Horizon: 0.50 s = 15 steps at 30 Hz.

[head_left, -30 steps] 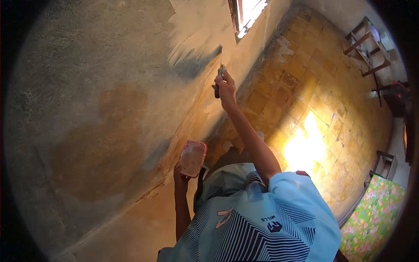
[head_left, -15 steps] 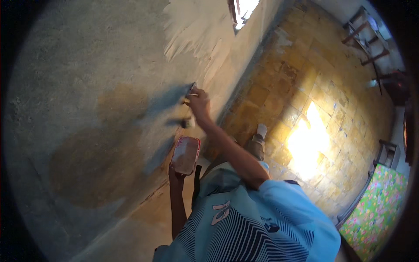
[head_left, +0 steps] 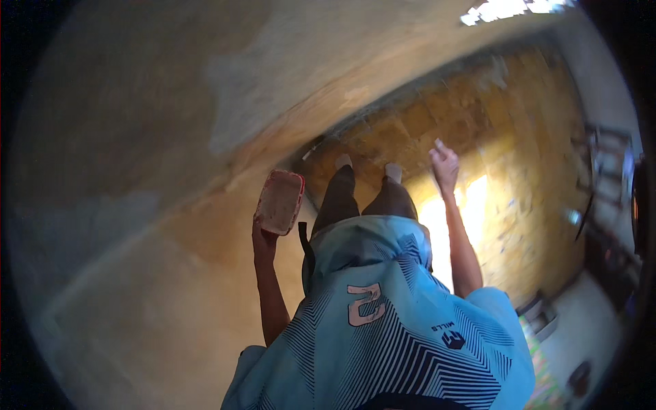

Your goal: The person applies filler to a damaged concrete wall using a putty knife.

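My left hand (head_left: pixel 265 234) is closed on the near end of a rectangular tub (head_left: pixel 281 203) with a red rim. Greyish-pink paste coats the tub's inside. Beside it on the left is the wall (head_left: pixel 157 225), patched in grey and tan. My right hand (head_left: pixel 445 167) is out to the right over the floor, away from the wall and the tub. Its fingers are curled around a small scraper (head_left: pixel 438 143), whose pale end just shows past them; blur hides most of it.
Yellowish tiles cover the floor (head_left: pixel 403 130), with a bright patch of light right of my legs. Wooden furniture (head_left: pixel 608 164) stands along the far right side. A flowered cloth (head_left: pixel 540 362) shows at the lower right. A bright opening (head_left: pixel 516 9) is at the top.
My right hand has left the wall and swung right, over the floor. The tub in my left hand has moved slightly up in the picture. My view has turned, and both feet now show.
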Each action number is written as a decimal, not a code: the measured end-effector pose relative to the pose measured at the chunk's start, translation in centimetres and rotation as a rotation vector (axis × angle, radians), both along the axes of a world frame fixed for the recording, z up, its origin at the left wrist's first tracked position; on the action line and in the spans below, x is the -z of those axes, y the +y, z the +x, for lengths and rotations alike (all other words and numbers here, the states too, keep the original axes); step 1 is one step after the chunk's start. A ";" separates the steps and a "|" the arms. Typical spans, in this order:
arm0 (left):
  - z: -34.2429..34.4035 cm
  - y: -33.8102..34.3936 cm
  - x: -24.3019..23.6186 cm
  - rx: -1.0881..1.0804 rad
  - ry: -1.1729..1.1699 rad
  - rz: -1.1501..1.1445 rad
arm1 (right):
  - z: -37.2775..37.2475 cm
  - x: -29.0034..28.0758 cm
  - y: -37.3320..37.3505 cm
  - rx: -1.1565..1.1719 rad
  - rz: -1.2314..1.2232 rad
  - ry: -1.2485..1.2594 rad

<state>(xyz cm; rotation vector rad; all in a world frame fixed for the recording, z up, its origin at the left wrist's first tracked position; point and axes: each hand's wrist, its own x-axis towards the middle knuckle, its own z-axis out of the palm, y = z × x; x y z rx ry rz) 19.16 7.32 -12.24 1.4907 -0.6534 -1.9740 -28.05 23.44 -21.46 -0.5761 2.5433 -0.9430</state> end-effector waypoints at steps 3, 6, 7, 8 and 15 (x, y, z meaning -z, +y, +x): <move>0.9 5.8 2.8 -0.183 0.060 0.005 | 3.7 4.0 -1.8 -0.322 -0.024 -0.086; 1.8 8.9 5.5 -0.395 0.067 -0.010 | 7.7 10.0 -7.7 -0.674 0.125 -0.116; 1.3 11.3 5.9 -0.421 0.056 0.017 | 8.2 11.8 -7.5 -0.739 0.147 -0.107; 1.5 11.5 6.4 -0.438 0.038 0.018 | 9.5 13.5 -9.3 -0.875 0.222 -0.154; 5.1 18.2 22.7 -0.634 -0.058 -0.075 | 22.1 36.7 -10.4 -1.304 0.445 -0.117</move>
